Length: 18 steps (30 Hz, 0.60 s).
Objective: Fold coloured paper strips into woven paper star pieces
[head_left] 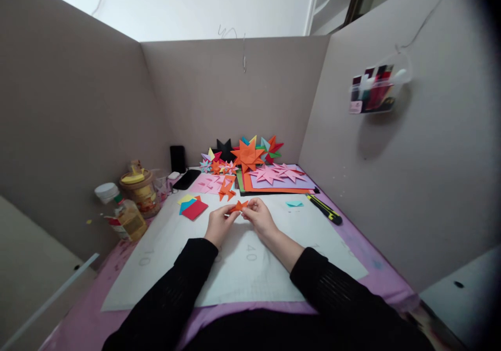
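Between my two hands is a small folded orange paper piece (239, 205) with pointed corners, held just above the white sheet (250, 278). My left hand (220, 225) pinches its left side between thumb and fingers. On its right side, the fingers of my right hand (261, 219) are closed, partly hiding it. Several folded orange pieces (226, 188) lie just beyond my hands. Left of them rest red, blue and yellow paper squares (195, 210). A small light-blue folded paper (294, 204) lies to the right.
Folded paper stars (248, 155) stand along the back, near pink stars (267, 174) on stacked coloured paper. A yellow-black utility knife (324, 209) lies at right. Bottles (131, 218), a yellow-lidded jar (139, 189) and a phone (187, 179) are at left. Grey panels (235, 90) enclose the table.
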Motion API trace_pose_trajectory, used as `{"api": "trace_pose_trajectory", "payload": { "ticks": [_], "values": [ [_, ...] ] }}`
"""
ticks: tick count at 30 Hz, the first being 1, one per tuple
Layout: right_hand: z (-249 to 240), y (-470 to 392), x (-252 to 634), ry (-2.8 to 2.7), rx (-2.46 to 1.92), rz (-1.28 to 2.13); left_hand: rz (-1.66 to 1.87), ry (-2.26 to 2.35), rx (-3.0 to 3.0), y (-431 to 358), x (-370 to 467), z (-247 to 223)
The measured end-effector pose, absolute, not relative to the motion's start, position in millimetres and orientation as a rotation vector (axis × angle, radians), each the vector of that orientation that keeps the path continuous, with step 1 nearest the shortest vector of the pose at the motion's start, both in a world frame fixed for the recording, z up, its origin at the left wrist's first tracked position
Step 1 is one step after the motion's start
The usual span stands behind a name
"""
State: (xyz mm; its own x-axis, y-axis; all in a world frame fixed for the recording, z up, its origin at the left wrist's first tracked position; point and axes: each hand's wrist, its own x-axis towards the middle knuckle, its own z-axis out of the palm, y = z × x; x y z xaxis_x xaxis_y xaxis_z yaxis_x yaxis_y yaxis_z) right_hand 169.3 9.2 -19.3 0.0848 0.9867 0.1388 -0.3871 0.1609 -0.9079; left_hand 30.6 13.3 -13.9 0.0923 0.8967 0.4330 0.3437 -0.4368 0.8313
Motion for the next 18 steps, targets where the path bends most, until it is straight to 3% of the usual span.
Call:
{"api": "trace_pose_trajectory", "payload": {
  "ticks": [18],
  "values": [
    [-22.7, 8.1, 171.3, -1.114, -0.794, 1.117, 1.131, 1.122, 1.480, 8.5, 31.8, -5.7]
  ]
}}
